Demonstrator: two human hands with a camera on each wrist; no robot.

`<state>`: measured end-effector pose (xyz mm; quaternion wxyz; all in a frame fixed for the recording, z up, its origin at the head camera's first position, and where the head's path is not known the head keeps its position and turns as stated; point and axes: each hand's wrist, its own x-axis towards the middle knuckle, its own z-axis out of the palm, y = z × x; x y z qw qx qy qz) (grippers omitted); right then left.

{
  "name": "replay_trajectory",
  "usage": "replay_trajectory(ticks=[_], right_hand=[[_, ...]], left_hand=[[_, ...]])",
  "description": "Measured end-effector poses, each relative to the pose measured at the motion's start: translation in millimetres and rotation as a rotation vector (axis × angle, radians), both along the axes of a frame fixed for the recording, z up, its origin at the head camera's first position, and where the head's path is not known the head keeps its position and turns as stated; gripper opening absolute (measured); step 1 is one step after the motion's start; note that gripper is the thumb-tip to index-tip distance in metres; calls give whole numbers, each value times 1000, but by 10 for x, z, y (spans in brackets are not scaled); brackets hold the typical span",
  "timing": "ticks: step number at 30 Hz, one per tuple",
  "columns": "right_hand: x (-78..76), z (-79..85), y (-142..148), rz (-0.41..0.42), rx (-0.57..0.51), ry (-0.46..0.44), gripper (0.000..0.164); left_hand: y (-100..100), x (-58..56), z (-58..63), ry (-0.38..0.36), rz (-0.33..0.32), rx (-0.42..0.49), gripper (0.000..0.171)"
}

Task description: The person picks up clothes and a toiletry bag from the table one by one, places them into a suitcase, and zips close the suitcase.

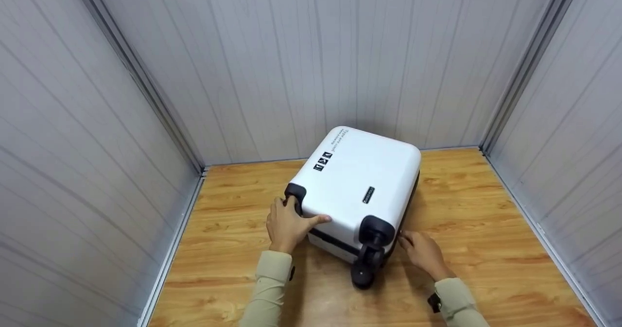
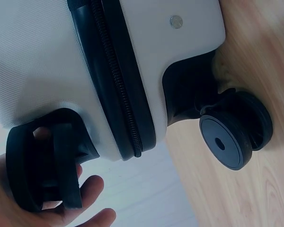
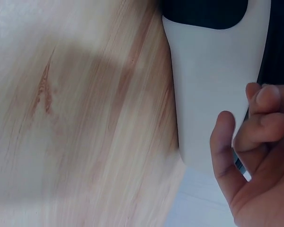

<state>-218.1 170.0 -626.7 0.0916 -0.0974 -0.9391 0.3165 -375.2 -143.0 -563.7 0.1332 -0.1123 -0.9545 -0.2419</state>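
Note:
A white hard-shell suitcase lies on its side on the floor, its black wheels toward me. My left hand grips its near left corner, thumb over the white shell. In the left wrist view, the fingers curl around a black wheel there. A black zipper runs round the side of the case. At the case's right side, my right hand has its fingertips at the zipper seam. Up close in the right wrist view, thumb and fingers are curled in a pinch there; the zipper pull itself is hidden.
Wood-patterned floor surrounds the case. Pale panel walls rise behind it and on both sides, the back wall close to the case's far end. Another black wheel juts out from the near right corner, between the hands.

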Motion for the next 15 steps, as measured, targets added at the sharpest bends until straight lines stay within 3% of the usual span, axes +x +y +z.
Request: replay_trajectory(ticks=[8, 15], right_hand=[[70, -8, -37, 37, -19, -33, 21], [80, 20, -50, 14, -23, -38, 20]], left_hand=[[-6, 18, 5, 5, 4, -3, 132], [29, 58, -11, 12, 16, 19, 133]])
